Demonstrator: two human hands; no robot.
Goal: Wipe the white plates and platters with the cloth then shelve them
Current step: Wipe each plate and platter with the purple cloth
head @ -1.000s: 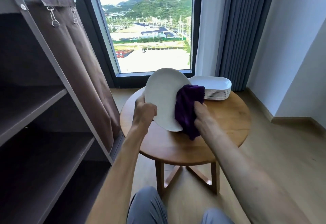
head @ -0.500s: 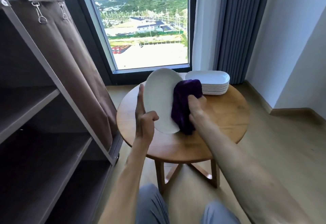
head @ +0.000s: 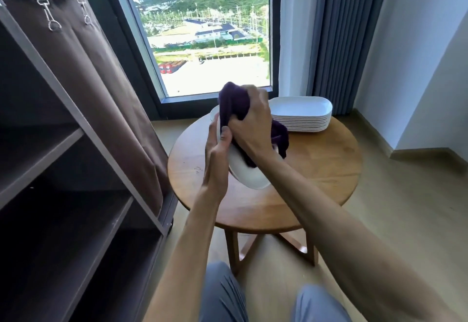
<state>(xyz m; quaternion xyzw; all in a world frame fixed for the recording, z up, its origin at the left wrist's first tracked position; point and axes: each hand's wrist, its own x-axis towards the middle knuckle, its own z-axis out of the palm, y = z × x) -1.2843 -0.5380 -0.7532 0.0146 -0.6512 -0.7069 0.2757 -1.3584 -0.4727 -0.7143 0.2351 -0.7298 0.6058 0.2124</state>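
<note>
- The shelf unit (head: 76, 169) stands at my nine o'clock, its fabric cover (head: 83, 50) drawn aside so the dark shelves are open to me; I judge that is where each wiped piece is meant to go, within a short swing of my arm.
- My left hand (head: 215, 154) is at about eleven o'clock, held edge-on against the left rim of the white plate (head: 249, 176), fingers mostly straight and the thumb lying on the near face. It props the plate more than it clamps it, which leaves the face free for wiping.
- I keep the plate tilted up on edge above the round wooden surface (head: 316, 169), near its middle, so the cloth can reach the whole face. Whether its lower rim touches the wood I cannot tell.
- My right hand (head: 249, 126), at twelve o'clock, has its fingers curled round the bunched purple cloth (head: 234, 104) and bears it against the upper part of the plate. A loose tail of cloth hangs down toward one o'clock.
- At one o'clock, well apart from my hands, the stack of white platters (head: 301, 116) sits near the far edge of the surface. I judge these are waiting their turn, parked out of the way yet within reach.
- By my reckoning the task is early: one plate under the cloth, no plate or platter visible on the shelves.
</note>
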